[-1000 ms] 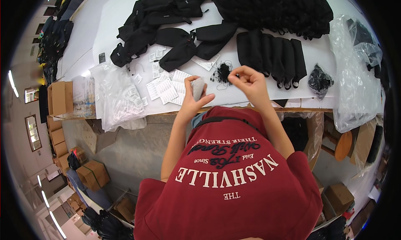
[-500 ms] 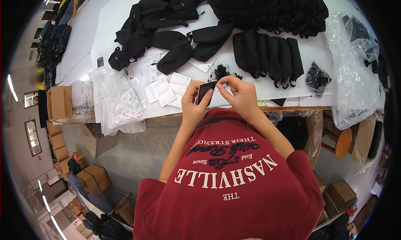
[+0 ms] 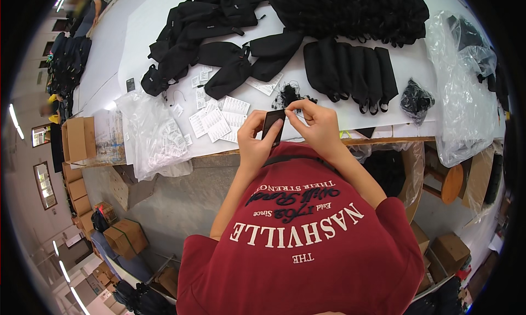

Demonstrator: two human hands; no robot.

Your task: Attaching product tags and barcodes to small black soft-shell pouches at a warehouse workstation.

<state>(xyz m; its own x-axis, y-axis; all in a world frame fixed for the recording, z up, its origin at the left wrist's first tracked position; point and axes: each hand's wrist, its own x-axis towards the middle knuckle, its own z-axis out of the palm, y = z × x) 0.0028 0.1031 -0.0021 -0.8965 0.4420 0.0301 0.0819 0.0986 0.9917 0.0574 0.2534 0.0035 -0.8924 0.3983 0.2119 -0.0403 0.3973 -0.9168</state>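
Note:
My left hand (image 3: 255,135) grips a small stack of dark rectangular cards, looking like hang tags (image 3: 273,126), with the thumb flat on the front. At the upper corner of the tags, my right hand (image 3: 316,124) pinches thumb and forefinger together; what lies between them is too small to make out, possibly a cord. Just beyond my hands sits a tangle of black strings (image 3: 290,95). White printed labels (image 3: 211,122) are spread to the left of my left hand. Farther back lie black fabric pouches with loops (image 3: 350,71).
A heap of black fabric goods (image 3: 350,11) covers the table's far side. Clear plastic bags lie at left (image 3: 156,139) and right (image 3: 455,107). A small bag of black strings (image 3: 416,102) rests at right. Cardboard boxes (image 3: 125,237) stand on the floor. Another person (image 3: 87,11) is at far left.
The tags in my left hand have turned slightly more upright. My right hand stays pinched at their upper corner. At far left, the other person has moved further into view.

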